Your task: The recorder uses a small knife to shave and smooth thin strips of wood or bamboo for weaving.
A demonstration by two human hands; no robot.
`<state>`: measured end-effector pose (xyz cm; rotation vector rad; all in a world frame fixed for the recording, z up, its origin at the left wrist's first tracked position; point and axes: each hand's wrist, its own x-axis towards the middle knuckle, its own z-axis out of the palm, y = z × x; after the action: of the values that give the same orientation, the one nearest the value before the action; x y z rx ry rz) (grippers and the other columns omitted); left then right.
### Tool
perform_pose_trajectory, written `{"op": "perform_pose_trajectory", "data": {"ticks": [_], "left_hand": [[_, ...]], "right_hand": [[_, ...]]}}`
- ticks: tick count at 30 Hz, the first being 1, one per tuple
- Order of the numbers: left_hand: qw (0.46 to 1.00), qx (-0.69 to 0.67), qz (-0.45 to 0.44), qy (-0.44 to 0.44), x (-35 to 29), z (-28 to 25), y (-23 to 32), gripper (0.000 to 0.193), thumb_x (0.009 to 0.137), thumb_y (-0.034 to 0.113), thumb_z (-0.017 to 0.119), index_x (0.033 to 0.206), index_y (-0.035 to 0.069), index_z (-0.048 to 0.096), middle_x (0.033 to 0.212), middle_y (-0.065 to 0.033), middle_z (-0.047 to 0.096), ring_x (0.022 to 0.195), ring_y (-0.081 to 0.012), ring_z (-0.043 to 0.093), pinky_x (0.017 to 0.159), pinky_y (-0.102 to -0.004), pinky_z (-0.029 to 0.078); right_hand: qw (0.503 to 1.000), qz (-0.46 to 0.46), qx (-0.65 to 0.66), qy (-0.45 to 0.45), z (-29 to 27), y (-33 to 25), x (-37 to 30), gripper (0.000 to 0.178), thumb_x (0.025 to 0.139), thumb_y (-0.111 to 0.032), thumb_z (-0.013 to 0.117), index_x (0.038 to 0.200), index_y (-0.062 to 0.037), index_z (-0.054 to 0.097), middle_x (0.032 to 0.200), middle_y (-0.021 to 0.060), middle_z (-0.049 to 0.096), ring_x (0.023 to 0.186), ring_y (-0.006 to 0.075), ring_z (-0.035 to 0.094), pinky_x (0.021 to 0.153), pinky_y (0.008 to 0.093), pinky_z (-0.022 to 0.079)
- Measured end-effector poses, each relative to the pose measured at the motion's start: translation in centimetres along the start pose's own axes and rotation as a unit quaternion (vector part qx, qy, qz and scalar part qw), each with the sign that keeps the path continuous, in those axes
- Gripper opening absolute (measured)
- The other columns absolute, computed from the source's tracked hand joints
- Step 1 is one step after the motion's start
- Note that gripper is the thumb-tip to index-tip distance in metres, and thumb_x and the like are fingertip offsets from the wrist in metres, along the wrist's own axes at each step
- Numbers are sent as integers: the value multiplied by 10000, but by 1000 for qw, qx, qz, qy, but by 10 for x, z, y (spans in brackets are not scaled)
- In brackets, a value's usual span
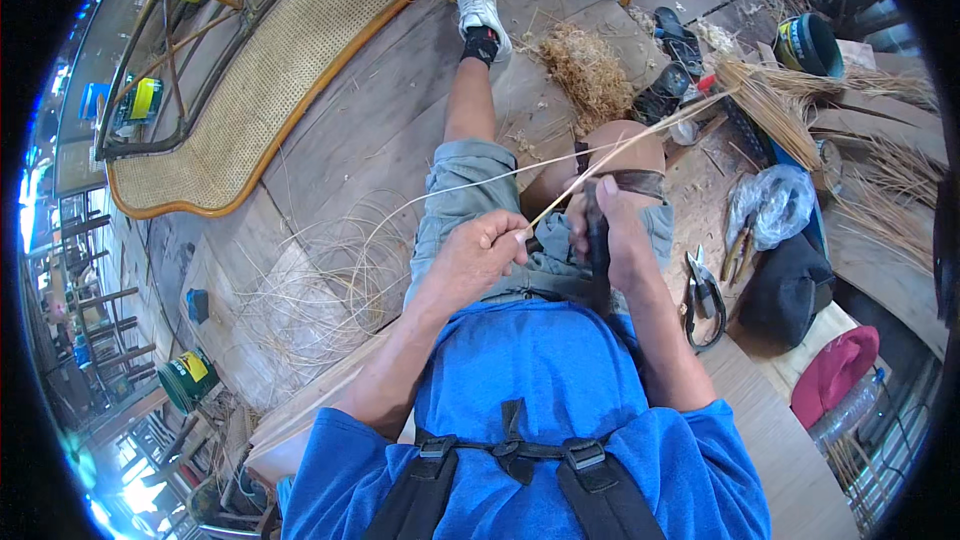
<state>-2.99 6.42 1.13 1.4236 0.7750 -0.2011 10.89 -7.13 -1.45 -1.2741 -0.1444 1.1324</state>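
Observation:
My left hand (482,256) is closed in a pinch on pale rattan strips (640,136) above my lap. The strips run up and right across my right knee toward a bundle, and one thin strand curves off to the left. My right hand (627,236) is wrapped round a black-handled tool (598,255), held nearly upright beside the strips; its working end cannot be made out. A brown pad (624,143) covers my right knee under the strips. Loose loops of thin rattan (325,285) lie on the floor to my left.
A curved woven cane panel (290,80) lies far left. Curly shavings (585,65) are piled ahead, near sandals (675,35). To the right are a strip bundle (770,118), shears (706,302), a plastic bag (785,196) and a red cap (836,372). Green tins (188,381) stand around.

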Motion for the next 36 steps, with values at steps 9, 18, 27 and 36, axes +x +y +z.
{"op": "perform_pose_trajectory", "data": {"ticks": [9,18,27,36], "left_hand": [[999,11,50,-2,1,8,2,194,891,167,492,933,3,587,707,-16,586,633,-86,509,595,-242,423],[997,25,71,2,-43,5,27,243,915,195,461,897,-13,585,739,-36,572,679,-98,500,613,-248,412],[974,92,202,-47,21,6,9,354,946,274,427,1135,-3,541,1111,-153,565,997,-177,554,899,-308,399],[995,-27,91,-42,28,11,44,340,943,376,419,889,61,536,601,96,374,505,9,322,433,-153,265]], "right_hand": [[997,-9,-65,-43,21,-13,-3,427,940,-400,370,950,-10,542,599,-3,466,511,72,410,458,209,317],[762,-223,-607,3,-8,-33,-3,318,928,-277,389,925,-14,568,753,204,558,795,370,572,682,406,451],[817,-29,-568,-98,-6,-26,-45,404,933,-373,361,922,-29,573,886,224,595,865,395,560,739,448,447],[841,-38,-528,-108,-1,10,-49,411,922,-400,398,935,-39,595,762,177,617,747,355,600,673,440,447]]}}
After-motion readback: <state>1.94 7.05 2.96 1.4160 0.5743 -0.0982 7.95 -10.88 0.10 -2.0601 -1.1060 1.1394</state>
